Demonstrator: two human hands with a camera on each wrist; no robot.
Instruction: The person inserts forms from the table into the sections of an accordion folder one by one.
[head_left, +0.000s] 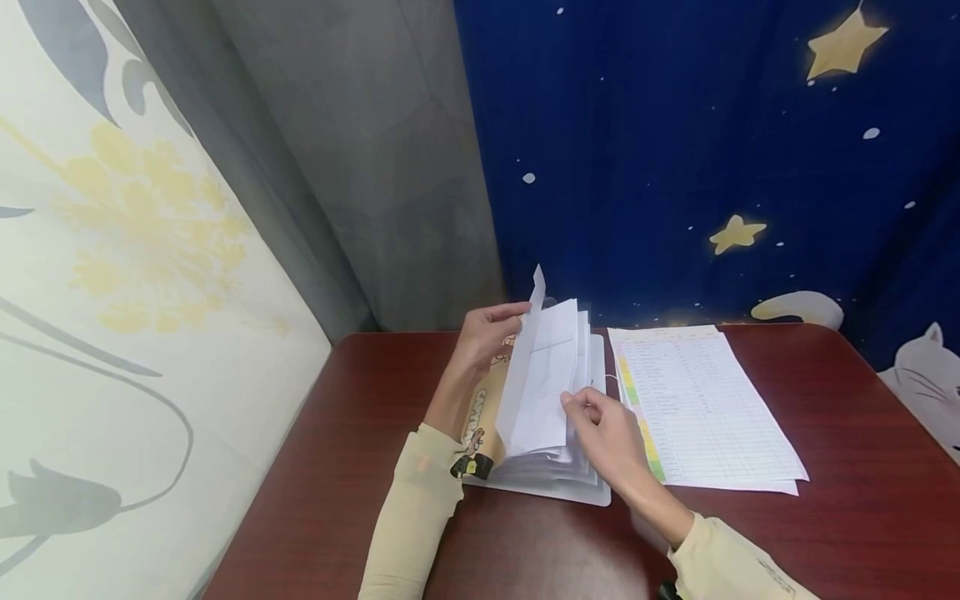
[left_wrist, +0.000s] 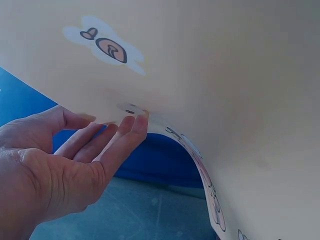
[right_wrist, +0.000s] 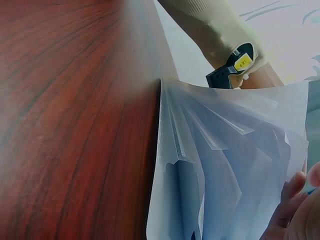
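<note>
A document folder with a beige cartoon-printed cover point(head_left: 489, 402) lies opened on the table, its cover raised. In the left wrist view my left hand point(left_wrist: 65, 172) pinches the cover's edge between thumb and fingers. My right hand point(head_left: 611, 437) holds the right edge of a white leaf point(head_left: 547, 383) between thumb and bent fingers. Several translucent pockets point(right_wrist: 220, 170) fan out beneath it in the right wrist view, where the right hand point(right_wrist: 295, 212) shows only partly at the corner. The cover hides part of the folder's left side.
Printed table sheets point(head_left: 697, 408) with coloured cells along the left side lie right of the folder. The dark red table point(head_left: 360, 417) meets a grey curtain point(head_left: 375, 167) and a blue starry curtain point(head_left: 637, 167) behind. A pale patterned curtain point(head_left: 112, 333) hangs at left.
</note>
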